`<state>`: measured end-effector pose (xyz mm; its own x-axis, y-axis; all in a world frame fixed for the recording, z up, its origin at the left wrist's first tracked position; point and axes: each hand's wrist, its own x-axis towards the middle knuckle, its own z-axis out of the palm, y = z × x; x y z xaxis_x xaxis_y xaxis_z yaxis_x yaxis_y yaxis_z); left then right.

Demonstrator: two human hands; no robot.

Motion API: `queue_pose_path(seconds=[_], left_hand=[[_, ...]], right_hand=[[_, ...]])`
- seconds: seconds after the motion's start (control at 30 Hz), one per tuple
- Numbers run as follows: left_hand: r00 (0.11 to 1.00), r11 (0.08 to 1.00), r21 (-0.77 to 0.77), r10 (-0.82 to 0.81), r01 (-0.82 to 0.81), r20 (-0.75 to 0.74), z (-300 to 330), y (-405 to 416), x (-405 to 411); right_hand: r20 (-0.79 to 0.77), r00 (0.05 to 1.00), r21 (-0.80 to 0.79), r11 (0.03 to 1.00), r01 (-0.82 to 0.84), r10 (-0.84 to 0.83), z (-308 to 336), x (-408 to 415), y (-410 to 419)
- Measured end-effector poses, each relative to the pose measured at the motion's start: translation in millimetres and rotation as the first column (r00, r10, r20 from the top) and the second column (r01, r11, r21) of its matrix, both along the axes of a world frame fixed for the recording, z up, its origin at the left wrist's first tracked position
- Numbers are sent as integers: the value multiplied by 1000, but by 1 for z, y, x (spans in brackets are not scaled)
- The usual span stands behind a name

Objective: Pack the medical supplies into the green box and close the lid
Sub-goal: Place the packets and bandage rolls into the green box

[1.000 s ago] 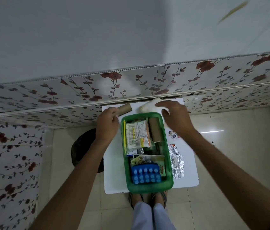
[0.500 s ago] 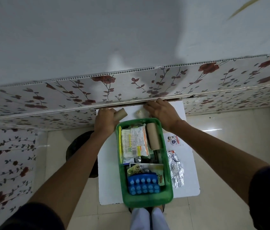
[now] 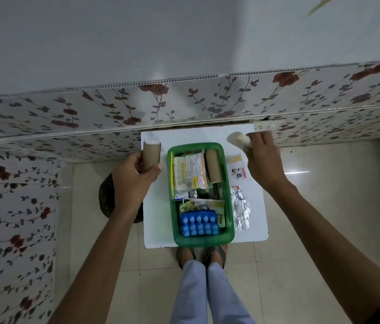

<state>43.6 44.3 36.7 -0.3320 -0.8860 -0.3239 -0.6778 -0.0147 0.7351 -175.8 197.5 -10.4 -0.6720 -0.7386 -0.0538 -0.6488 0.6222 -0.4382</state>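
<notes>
The green box stands open in the middle of a small white table. Inside lie a brown bandage roll, a paper packet and a blue blister pack. My left hand is left of the box and grips a second brown bandage roll upright. My right hand is at the table's far right corner, closed on a white cotton wad. A silver foil strip and a small white sachet lie on the table right of the box. No lid is visible.
A floral-patterned wall panel runs directly behind the table. A dark round object sits on the tiled floor left of the table, partly hidden by my left arm. My sandalled feet stand just under the near table edge.
Both hands have come away from the far edge behind the box. The left lifted the brown roll out to the left; the right carried the white wad out to the right.
</notes>
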Motion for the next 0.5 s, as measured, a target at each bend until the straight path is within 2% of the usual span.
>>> queue_pose_path(seconds=[0.07, 0.17, 0.2, 0.27, 0.37, 0.5], left_hand=[[1000, 1000, 18, 13, -13, -20, 3, 14, 9], [999, 999, 42, 28, -27, -24, 2, 29, 18], [999, 998, 49, 27, -26, -24, 2, 33, 19], [1000, 999, 40, -18, 19, -24, 0, 40, 22], [992, 992, -8, -124, 125, 26, -1, 49, 21], [939, 936, -104, -325, 337, 112, -3, 58, 16]], right_hand=[[100, 990, -39, 995, -96, 99, 31, 27, 17], [233, 915, 61, 934, -353, 331, 47, 75, 30], [246, 886, 96, 900, -426, 393, 43, 90, 30], [173, 840, 150, 829, -539, 515, 26, 110, 27], [81, 864, 101, 858, -504, 497, 13, 113, 23], [69, 970, -43, 972, -229, 231, 22, 90, 33]])
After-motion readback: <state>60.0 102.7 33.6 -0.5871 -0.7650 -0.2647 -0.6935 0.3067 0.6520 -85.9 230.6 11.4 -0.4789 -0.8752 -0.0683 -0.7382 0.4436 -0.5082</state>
